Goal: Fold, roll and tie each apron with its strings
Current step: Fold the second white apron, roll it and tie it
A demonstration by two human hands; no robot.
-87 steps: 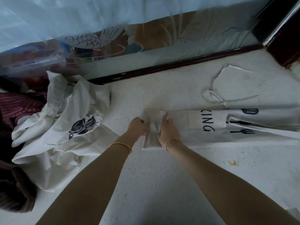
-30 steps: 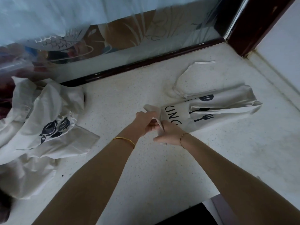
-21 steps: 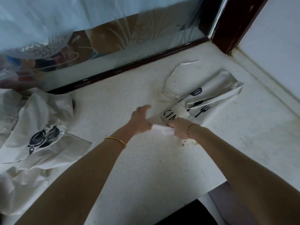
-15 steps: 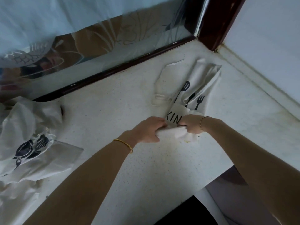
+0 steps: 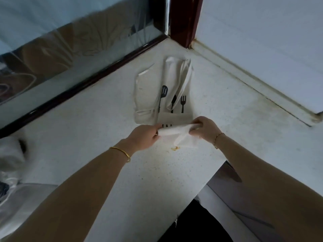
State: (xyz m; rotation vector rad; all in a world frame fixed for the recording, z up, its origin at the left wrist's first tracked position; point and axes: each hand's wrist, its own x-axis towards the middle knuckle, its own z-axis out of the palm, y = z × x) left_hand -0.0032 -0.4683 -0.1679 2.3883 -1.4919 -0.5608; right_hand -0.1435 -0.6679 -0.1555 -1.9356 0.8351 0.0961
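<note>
This looks like a domestic interior, probably a home's kitchen or dining corner. The work surface is a white speckled stone-look counter. Its far edge meets a patterned glass panel under clear plastic film, set in a dark red-brown wooden frame. Its right edge meets a plain white wall with a raised white ledge. A cream cloth apron, printed with a black spatula, knife and fork, lies toward the counter's far right corner.

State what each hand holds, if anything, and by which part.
Both hold the apron by its rolled near end: the left hand grips the roll at its left end, the right hand at its right end.
</note>
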